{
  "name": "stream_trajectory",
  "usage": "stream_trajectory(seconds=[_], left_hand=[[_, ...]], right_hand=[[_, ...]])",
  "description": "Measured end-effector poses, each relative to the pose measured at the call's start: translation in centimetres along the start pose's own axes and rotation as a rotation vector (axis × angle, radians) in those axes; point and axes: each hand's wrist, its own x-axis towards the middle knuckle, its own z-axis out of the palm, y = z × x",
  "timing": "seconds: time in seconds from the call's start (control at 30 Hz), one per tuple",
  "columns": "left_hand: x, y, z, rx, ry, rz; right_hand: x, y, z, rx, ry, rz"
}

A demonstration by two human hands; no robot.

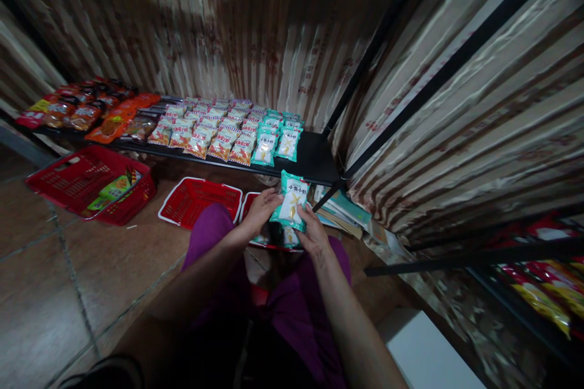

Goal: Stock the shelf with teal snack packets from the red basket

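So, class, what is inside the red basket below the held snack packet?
Parts of teal-and-white snack packets show inside the red basket. The held packet, left hand and right hand cover much of it, preventing a full count.

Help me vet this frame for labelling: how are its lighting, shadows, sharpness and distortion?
Head view: dim overall, with dark shadow across the upper curtain; head view: the large print on the held teal packet is clear, while the red and yellow packets at the right look soft; head view: the dark rack bars slant strongly, likely partly wide-angle stretch.
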Motion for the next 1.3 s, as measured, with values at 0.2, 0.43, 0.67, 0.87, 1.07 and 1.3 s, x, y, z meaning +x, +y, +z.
stream_trajectory(seconds=[0.2, 0.43, 0.67, 0.87, 1.07, 1.3], left_hand=[[1.0, 1.0, 1.3, -0.133, -0.069, -0.064], [1.5, -0.1, 1.3, -0.118, 0.067, -0.036], [1.4, 0.1, 1.4, -0.05, 0.054, 0.019], [1.8, -0.3, 1.6, -0.05, 0.084, 0.021], [3.0, -2.0, 1.5, -0.071, 0.077, 0.071], [4.5, -3.9, 1.6, -0.049, 0.091, 0.07]], right_hand=[[-0.5, -0.2, 0.7, -0.011, -0.012, 0.036], [-0.6, -0.5, 0.5, -0.039, -0.042, 0.038], [-0.6, -0.5, 0.6, -0.081, -0.041, 0.013], [-0.1, -0.7, 0.2, -0.133, -0.06, 0.026], [1.7, -0.4, -1.1, -0.132, -0.013, 0.005], [3.3, -0.3, -1.6, -0.162, 0.13, -0.008]])
